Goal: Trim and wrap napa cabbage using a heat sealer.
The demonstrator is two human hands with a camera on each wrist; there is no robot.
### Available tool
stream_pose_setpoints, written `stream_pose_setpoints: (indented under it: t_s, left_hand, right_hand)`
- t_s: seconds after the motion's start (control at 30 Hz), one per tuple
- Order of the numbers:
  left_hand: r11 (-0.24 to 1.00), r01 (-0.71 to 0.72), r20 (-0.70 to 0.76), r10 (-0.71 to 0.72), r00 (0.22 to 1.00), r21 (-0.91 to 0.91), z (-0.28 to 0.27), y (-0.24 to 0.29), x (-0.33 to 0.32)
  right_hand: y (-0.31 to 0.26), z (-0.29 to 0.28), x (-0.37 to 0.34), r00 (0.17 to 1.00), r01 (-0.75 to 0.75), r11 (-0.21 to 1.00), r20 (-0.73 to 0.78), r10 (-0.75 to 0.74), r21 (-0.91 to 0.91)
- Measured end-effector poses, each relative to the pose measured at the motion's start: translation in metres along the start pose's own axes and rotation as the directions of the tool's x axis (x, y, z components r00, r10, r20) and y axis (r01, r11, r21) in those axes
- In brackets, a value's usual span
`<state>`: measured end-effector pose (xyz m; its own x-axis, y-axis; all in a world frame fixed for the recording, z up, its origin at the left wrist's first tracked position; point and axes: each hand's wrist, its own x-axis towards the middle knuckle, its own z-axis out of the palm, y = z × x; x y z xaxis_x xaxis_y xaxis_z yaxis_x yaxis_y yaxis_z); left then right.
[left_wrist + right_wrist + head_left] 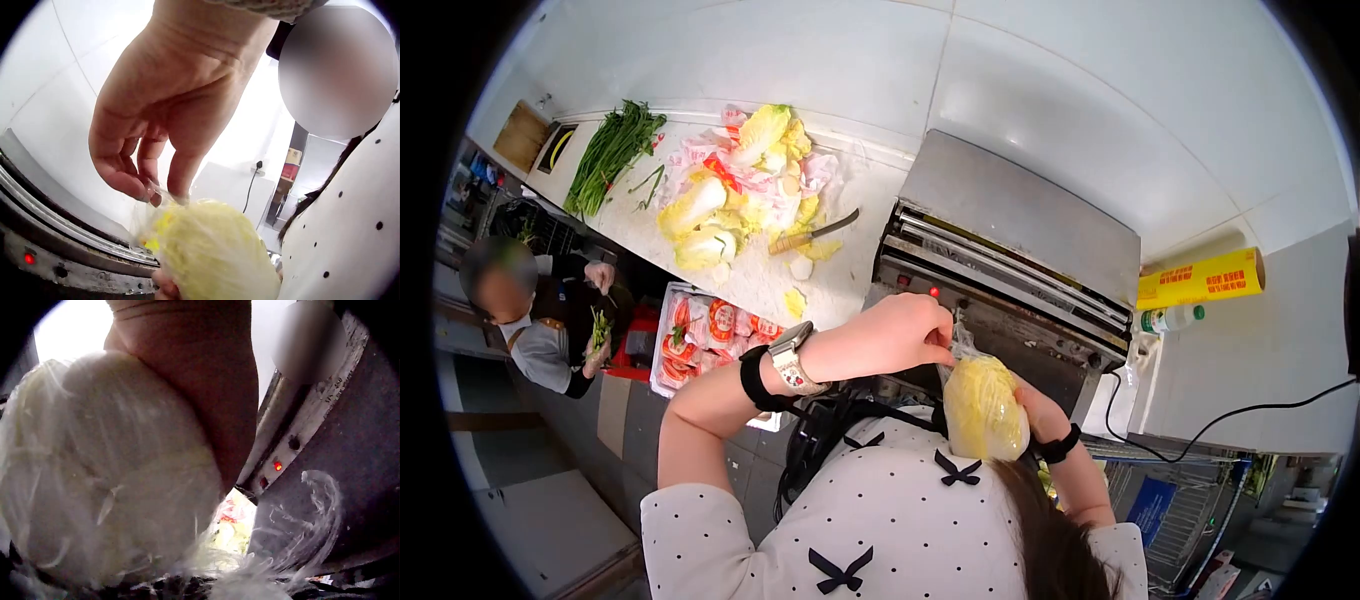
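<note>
A napa cabbage (pixel 985 410) wrapped in clear plastic film is held close to the person's chest, in front of the wrapping machine. The left hand (pixel 905 335) comes over from the left and pinches the film at the cabbage's yellow leafy end. In the left wrist view, the thumb and fingers of the left hand (pixel 159 119) meet on the bunched film (pixel 147 219). From the other side, the right hand (pixel 1045 415) grips the cabbage, its fingers mostly hidden behind it. A loose strand of film (pixel 328 500) curls beside the cabbage (pixel 106 469) in the right wrist view.
The film-wrapping machine (pixel 1020 200) stands against the wall, its red light (pixel 935 292) lit. Leftward on the counter lie a knife (pixel 795 242), cabbage leaves (pixel 700 205) and green stalks (pixel 615 155). A yellow box (pixel 1205 278) and bottle (pixel 1170 319) are at right. Another person (pixel 550 330) stands far left.
</note>
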<state>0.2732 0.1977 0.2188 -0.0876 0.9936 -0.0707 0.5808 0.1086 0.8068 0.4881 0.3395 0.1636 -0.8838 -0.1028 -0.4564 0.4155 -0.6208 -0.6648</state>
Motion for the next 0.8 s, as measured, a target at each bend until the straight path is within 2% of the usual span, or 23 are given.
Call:
stream_pose_setpoints:
  t_s: [0.23,0.37,0.5,0.63,0.73,0.8]
  left_hand:
    - [0.998,0.028,0.095,-0.034,0.995,0.061,-0.001,-0.006,0.003]
    - [1.0,0.006,0.199,-0.007,0.98,0.005,-0.006,-0.006,0.005]
    - [0.991,0.012,0.172,0.011,0.985,-0.13,-0.015,-0.012,0.005]
    - [0.97,-0.101,0.049,0.114,0.992,-0.223,-0.017,-0.015,-0.004]
    - [0.957,-0.221,-0.054,0.215,0.975,-0.19,-0.022,-0.009,-0.012]
    - [0.954,-0.207,-0.045,0.202,0.978,-0.217,-0.025,-0.002,-0.02]
  right_hand:
    - [0.013,-0.017,0.01,0.995,0.055,0.997,0.087,-0.05,-0.051]
    - [0.009,-0.015,0.007,0.995,0.045,0.993,0.096,-0.035,-0.105]
    - [0.002,-0.002,0.004,0.999,0.052,0.99,0.0,-0.052,-0.128]
    - [0.003,-0.011,0.009,0.992,0.088,0.982,0.106,-0.071,-0.166]
    - [-0.004,-0.003,0.006,0.991,0.06,0.989,0.131,-0.042,-0.135]
    - [-0.011,0.004,0.002,0.99,0.062,0.987,0.132,-0.042,-0.148]
